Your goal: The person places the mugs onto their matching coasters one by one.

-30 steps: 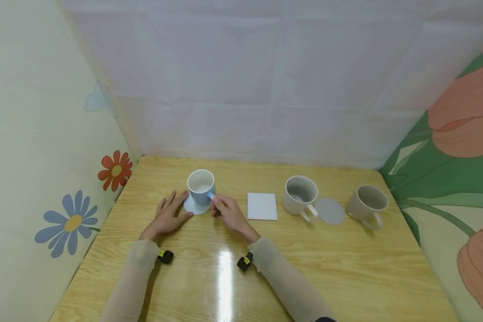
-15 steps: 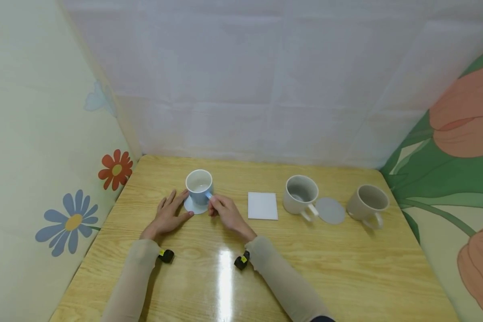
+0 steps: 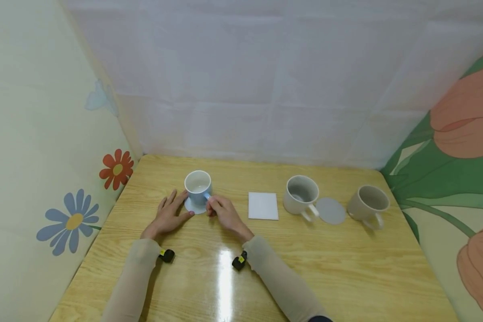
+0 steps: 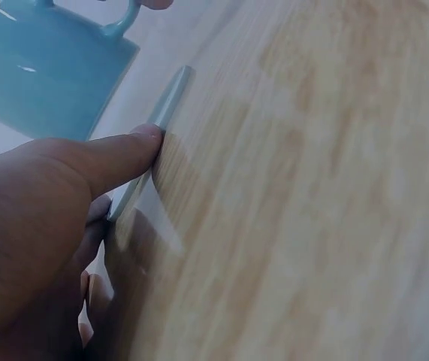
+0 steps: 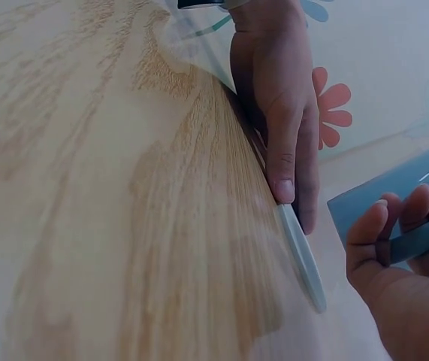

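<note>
Blue mug: a small light blue mug (image 3: 198, 187) with a white inside stood upright on a round coaster, toward the left rear of the table; its handle pointed toward the person's right hand. In the left wrist view its glazed side (image 4: 45, 71) showed bright glints.
Blue coaster: a thin, pale blue round coaster (image 3: 193, 206) lay flat under the mug, its edge sticking out past the mug's base on the near side; the right wrist view showed it edge-on as a slim disc (image 5: 302, 256).
Right hand: the right hand (image 3: 224, 213) had its fingers (image 5: 379, 226) curled round the mug's handle, holding it in a closed pinch.
Left hand: the left hand (image 3: 167, 216) lay flat on the table just left of the mug, fingers straight and spread, holding nothing; its thumb tip (image 4: 148, 139) touched the coaster's edge.
Table: a glossy light wooden table (image 3: 306, 259) carried everything.
White square: a flat white square coaster (image 3: 263, 205) lay just right of the right hand.
Middle mug: a pale grey mug (image 3: 300, 194) stood upright right of the square, handle toward the person.
Grey coaster: a round grey coaster (image 3: 330, 210) lay between the two pale mugs.
Far mug: a beige mug (image 3: 367, 203) stood upright at the right end.
</note>
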The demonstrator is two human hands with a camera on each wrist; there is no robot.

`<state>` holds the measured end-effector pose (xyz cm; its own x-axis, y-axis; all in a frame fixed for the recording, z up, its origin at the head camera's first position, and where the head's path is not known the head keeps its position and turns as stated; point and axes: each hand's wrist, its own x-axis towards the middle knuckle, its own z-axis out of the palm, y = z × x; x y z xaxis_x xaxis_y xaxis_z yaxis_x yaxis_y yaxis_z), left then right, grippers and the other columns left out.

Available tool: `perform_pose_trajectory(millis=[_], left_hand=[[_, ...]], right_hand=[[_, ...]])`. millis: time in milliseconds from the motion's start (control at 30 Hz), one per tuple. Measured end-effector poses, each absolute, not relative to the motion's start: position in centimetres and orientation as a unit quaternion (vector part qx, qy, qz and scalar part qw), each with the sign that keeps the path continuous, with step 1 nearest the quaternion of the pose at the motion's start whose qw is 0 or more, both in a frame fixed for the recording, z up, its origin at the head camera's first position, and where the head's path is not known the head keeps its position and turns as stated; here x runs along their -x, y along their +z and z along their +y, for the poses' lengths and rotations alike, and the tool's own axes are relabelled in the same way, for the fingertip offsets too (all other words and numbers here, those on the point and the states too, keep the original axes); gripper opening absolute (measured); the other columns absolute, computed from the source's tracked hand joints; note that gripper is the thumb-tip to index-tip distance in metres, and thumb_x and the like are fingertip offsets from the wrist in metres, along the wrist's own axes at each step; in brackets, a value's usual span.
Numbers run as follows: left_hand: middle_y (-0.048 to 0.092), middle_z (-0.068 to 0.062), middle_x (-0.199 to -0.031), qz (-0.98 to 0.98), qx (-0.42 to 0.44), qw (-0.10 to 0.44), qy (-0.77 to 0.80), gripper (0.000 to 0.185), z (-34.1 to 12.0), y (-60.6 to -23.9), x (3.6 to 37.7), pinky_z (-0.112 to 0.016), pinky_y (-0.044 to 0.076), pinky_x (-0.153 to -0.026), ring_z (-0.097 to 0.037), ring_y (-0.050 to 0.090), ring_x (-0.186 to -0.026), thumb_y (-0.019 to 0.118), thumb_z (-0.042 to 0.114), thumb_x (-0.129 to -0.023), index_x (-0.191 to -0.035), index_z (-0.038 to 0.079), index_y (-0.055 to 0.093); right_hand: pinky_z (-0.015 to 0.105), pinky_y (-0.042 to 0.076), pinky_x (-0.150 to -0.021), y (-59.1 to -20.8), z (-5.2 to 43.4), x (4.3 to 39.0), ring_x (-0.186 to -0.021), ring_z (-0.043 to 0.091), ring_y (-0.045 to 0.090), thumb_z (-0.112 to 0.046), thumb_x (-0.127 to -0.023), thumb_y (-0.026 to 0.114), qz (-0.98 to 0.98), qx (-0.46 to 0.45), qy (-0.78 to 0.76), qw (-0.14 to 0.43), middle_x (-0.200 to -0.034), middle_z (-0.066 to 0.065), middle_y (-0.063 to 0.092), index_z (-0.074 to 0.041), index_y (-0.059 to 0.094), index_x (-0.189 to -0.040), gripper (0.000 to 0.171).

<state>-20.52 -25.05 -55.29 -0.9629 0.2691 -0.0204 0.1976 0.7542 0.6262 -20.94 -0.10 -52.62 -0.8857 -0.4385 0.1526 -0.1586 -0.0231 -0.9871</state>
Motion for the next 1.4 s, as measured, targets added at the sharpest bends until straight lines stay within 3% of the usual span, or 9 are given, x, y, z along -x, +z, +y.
perform_pose_trajectory(millis=[467,700,1100,1400], left_hand=[[0.033,-0.026,-0.171,0.934,-0.136,0.036,0.33,0.079,-24.9,-55.2,20.6,-0.073,0.0,-0.127,-0.054,0.009,-0.162,0.07,0.036,-0.103,-0.167,0.006,0.034],[0.033,-0.024,-0.171,0.933,-0.129,0.044,0.332,0.079,-24.7,-55.0,20.5,-0.071,-0.002,-0.129,-0.053,0.008,-0.163,0.071,0.033,-0.103,-0.167,0.007,0.034],[0.033,-0.023,-0.172,0.935,-0.124,0.042,0.33,0.081,-25.4,-55.4,20.3,-0.069,-0.003,-0.129,-0.051,0.007,-0.164,0.072,0.034,-0.102,-0.168,0.008,0.032],[0.032,-0.024,-0.172,0.934,-0.126,0.048,0.331,0.082,-25.1,-55.3,20.5,-0.069,-0.004,-0.13,-0.051,0.006,-0.164,0.072,0.034,-0.102,-0.168,0.007,0.031]], right_hand=[[0.023,0.049,-0.07,-53.2,-0.6,20.8,-0.076,0.013,0.056,-0.01,-0.115,0.042,0.682,0.212,-0.691,0.11,-0.085,0.024,0.06,0.013,0.059,-0.094,0.035],[0.021,0.049,-0.07,-53.4,-0.6,20.8,-0.076,0.011,0.056,-0.009,-0.115,0.042,0.685,0.21,-0.688,0.115,-0.083,0.013,0.06,0.012,0.059,-0.094,0.034],[0.02,0.049,-0.068,-54.0,-1.7,20.6,-0.073,0.01,0.055,-0.008,-0.113,0.042,0.686,0.205,-0.689,0.11,-0.079,0.007,0.058,0.013,0.058,-0.091,0.034],[0.024,0.049,-0.069,-53.8,-1.6,20.5,-0.074,0.017,0.055,-0.009,-0.114,0.041,0.682,0.203,-0.693,0.113,-0.083,0.028,0.059,0.015,0.058,-0.092,0.036]])
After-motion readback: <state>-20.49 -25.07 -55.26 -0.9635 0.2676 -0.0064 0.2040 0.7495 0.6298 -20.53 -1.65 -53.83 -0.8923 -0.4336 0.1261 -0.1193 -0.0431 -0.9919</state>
